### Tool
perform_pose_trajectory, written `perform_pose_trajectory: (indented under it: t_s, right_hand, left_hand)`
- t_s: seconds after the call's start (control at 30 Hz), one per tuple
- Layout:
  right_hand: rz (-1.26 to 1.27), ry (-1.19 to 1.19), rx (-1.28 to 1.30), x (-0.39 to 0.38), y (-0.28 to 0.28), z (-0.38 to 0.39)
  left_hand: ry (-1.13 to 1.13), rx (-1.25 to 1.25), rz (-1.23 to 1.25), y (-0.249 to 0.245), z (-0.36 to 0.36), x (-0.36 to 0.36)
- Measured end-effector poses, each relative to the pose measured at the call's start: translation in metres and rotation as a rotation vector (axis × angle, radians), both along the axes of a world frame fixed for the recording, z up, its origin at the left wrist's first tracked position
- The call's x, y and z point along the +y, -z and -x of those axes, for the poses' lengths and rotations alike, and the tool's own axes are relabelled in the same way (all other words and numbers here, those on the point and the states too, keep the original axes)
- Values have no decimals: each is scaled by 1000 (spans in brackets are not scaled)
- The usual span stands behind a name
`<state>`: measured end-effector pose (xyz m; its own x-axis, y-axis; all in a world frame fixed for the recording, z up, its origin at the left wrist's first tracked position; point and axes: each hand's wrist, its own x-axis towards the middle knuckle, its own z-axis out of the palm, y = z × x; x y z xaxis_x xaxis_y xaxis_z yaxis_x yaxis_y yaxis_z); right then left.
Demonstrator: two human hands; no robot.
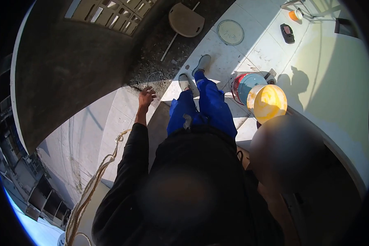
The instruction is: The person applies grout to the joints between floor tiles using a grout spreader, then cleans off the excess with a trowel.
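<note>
My left hand (146, 97) is off to the left of my legs, above the floor edge, its fingers apart and no object visible in it. A thin wire loop (153, 74) shows just beyond its fingertips. My right hand cannot be made out; a blurred round patch covers the area at my right side. Just beyond that patch, a pale container (267, 103) smeared inside with yellow paint is tilted with its mouth showing. What holds it is hidden. Next to it are a blue-grey bucket (251, 87) and a red bucket (236, 88).
A twisted rope (95, 179) runs down at the left. Rubble (141, 78) lies by the floor edge. Farther off are a stool-like seat (186, 19), a round cover (230, 32), a black tray (287, 33) and an orange-and-white cup (295, 15). A pale wall stands right.
</note>
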<state>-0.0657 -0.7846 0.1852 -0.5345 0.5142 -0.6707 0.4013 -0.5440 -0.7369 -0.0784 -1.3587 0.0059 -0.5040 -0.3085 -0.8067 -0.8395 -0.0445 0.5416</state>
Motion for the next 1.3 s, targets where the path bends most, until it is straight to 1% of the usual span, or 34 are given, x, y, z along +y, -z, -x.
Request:
perform_pose_trajectory:
  t_s: [0.03,0.1,0.13,0.2,0.23,0.3,0.37,0.43,0.47,0.53,0.6,0.63,0.7,0.8,0.83,0.93,1.03,1.1,1.17,1.23,1.27,1.3]
  right_hand:
    - [30,4,1,-3,3,-7]
    - [7,14,-7,-9,8,-8]
    - [6,35,0,-11,11,-7]
    - [-46,-48,7,-15,18,-3]
    - [-38,-41,16,-19,21,0]
    - [-25,4,3,-24,23,5]
    - [-31,18,-5,-26,19,0]
    - [-42,42,-9,-29,14,-3]
    - [-52,35,-30,-30,9,-9]
    - [-78,36,-52,-30,2,-13]
    - [-66,52,-60,-24,3,-12]
    - [-43,56,-72,-20,4,-8]
    - [-27,93,-75,-8,8,4]
    - [1,40,-73,20,25,35]
    - [-1,46,-71,31,29,49]
    - [20,17,-82,67,37,99]
    - [-2,20,-43,110,39,147]
    - [-20,24,6,138,29,168]
    - [-45,50,48,162,16,184]
    - [-72,111,47,178,0,196]
    - [-62,138,70,185,-5,198]
    - [-66,156,72,190,-8,200]
  left_hand:
    - [-12,67,6,-2,11,-9]
    - [-87,207,-7,-14,31,-14]
    - [-66,214,-11,-25,38,-11]
    - [-98,286,-35,-46,46,-5]
    - [-90,295,-28,-45,47,-4]
    - [-89,249,-34,-39,47,3]
    - [-76,170,-34,-19,49,9]
    - [53,30,-29,6,53,18]
    - [72,26,-31,16,53,23]
    - [276,-64,-14,32,64,39]
    - [289,-67,-30,40,75,57]
    - [292,-75,-34,36,83,68]
    - [286,-71,-29,26,97,89]
    - [318,58,-32,10,114,120]
    - [324,61,-34,7,119,127]
    - [307,32,-1,2,131,140]
    - [139,-191,39,34,138,143]
    - [198,-257,61,15,158,161]
    - [236,-260,46,10,186,179]
    - [300,-160,33,15,222,198]
    - [390,-139,40,11,245,209]
    - [409,-135,38,9,268,223]
